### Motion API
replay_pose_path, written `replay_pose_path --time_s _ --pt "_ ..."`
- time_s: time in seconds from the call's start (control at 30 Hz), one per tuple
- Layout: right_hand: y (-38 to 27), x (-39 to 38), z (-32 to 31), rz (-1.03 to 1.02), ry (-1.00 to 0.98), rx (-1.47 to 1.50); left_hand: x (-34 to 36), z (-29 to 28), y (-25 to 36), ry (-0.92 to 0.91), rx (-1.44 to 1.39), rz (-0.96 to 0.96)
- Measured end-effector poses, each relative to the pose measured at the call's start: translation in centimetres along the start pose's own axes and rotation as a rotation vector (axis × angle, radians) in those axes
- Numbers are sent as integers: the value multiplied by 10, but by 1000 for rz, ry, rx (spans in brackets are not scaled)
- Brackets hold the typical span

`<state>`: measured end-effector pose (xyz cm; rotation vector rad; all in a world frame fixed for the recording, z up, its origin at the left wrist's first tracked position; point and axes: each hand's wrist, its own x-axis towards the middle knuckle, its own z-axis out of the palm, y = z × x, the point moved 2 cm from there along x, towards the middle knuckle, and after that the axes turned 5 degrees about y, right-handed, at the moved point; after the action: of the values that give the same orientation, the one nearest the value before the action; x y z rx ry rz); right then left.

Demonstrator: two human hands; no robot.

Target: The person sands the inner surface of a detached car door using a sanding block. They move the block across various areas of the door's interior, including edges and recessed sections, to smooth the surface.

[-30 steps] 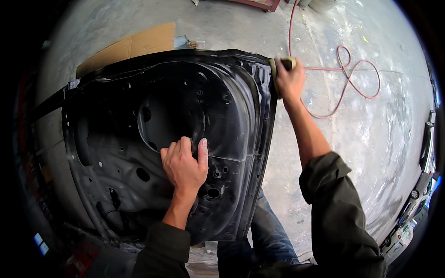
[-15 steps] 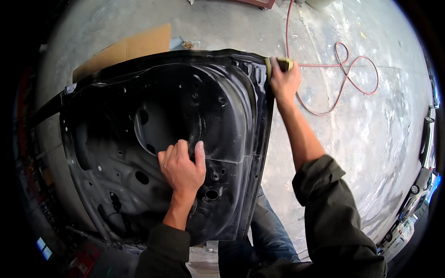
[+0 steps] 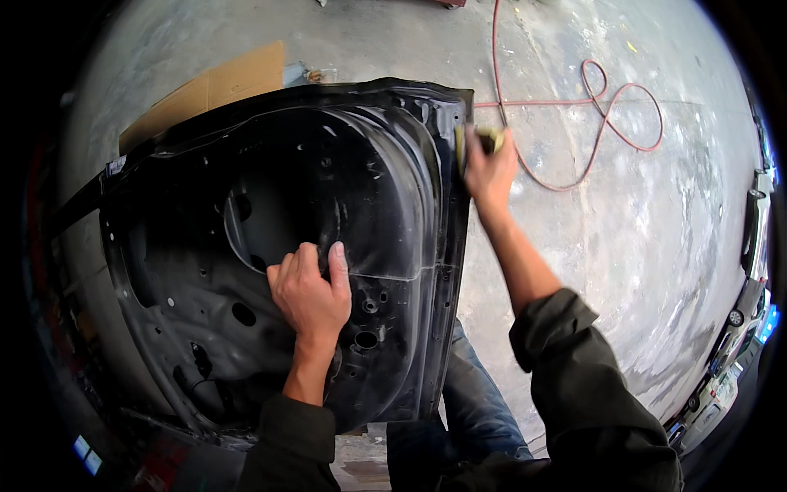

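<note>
Blk car-door panel [image 3: 389, 209] w/ big cutout [image 3: 275, 221], under L hand [image 3: 311, 291] & just left of R hand [image 3: 492, 176]; L fingers curl over cutout's near rim, thumb up, tips hidden, can't tell if gripping; R fingers grasp yellowish pad [image 3: 492, 137] at panel's R edge, a bit blurred

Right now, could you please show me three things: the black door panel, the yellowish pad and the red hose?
Black door panel [image 3: 385, 221], head view: right part of its upward face.
Yellowish pad [image 3: 492, 133], head view: its upper edge, somewhat blurred.
Red hose [image 3: 606, 120], head view: where it crosses itself.
</note>
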<state>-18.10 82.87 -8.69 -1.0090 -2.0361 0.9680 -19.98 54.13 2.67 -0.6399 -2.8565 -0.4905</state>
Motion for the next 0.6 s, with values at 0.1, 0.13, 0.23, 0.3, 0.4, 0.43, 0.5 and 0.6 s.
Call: replay_pose_path --time_s 0.1,0.13,0.23,0.3,0.4,0.43,0.5,0.6 --pt "-7 -80 -41 82 -80 65 -3 -5 -7 -15 15 -19" --pt "-8 -85 -49 93 -103 35 -3 -5 -6 -7 8 -12" --pt "-8 -43 -21 -57 -100 -41 -2 -6 -6 26 7 12" --pt "-10 13 1 -95 -40 -149 2 2 2 49 -14 38" --pt "-13 19 1 -92 17 -173 1 8 4 16 22 13" --pt "-10 4 -1 -96 6 -125 0 3 -1 -6 34 -7" --pt "-2 -48 -21 -31 -25 -21 -2 2 -6 13 39 1" --pt "-9 -155 -91 191 -130 14 -5 2 -3 10 28 -9"
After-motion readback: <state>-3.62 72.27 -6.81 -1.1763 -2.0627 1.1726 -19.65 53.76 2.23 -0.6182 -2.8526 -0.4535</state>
